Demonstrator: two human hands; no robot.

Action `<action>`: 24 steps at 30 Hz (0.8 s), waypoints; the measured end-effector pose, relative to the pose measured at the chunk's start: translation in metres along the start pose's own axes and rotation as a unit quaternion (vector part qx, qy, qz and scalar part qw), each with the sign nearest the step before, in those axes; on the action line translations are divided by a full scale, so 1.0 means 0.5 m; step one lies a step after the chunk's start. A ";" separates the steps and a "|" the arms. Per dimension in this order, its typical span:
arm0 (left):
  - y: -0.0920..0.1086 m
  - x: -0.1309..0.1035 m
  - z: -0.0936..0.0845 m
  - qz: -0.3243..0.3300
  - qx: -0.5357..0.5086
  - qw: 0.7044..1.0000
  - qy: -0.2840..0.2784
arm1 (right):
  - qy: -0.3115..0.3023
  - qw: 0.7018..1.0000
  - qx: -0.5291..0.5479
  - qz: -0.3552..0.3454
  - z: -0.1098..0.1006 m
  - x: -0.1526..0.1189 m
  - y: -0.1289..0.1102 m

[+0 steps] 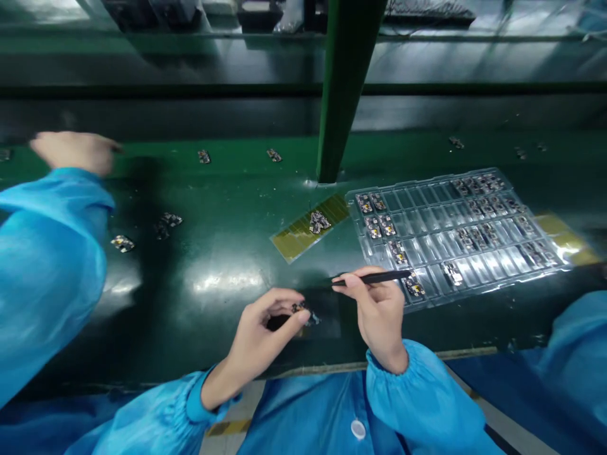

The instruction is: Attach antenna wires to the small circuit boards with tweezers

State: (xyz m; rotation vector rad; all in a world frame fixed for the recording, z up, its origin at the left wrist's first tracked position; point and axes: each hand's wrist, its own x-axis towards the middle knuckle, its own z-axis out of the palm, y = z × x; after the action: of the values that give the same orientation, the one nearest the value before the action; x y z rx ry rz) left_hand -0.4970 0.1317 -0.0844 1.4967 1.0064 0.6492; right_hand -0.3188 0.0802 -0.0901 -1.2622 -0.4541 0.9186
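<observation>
My left hand is closed, thumb and fingers pinching a small circuit board low over the bench near its front edge. Part of the board is hidden by the fingertips. In my right hand is a pair of black tweezers, held nearly level, one end pointing left and the other reaching over the tray's near left corner. Beyond my hands, a small pile of circuit boards lies on a strip of yellow film. To the right, a clear plastic tray holds several boards in its slots.
A co-worker's hand and blue sleeve extend over the bench at left. Loose boards lie there, with more along the back. A green post rises mid-bench. More yellow film sits by the tray, and another blue sleeve shows at right.
</observation>
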 end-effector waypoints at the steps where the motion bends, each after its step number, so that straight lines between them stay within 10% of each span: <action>1: 0.011 0.017 0.008 -0.028 -0.037 0.999 0.011 | 0.017 0.999 0.023 -0.019 0.001 0.006 -0.008; 7: 0.032 0.101 0.043 -0.116 -0.219 0.968 -0.040 | 0.056 0.994 0.061 -0.072 0.011 0.027 -0.024; 24: 0.013 0.090 0.043 -0.145 -0.211 0.964 -0.071 | 0.017 0.995 -0.096 -0.034 0.009 0.024 -0.012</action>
State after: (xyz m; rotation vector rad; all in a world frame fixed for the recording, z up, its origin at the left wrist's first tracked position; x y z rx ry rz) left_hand -0.4559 0.1605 -0.0885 0.9843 0.8872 0.4983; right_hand -0.3134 0.0922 -0.0855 -1.4264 -0.5669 0.8091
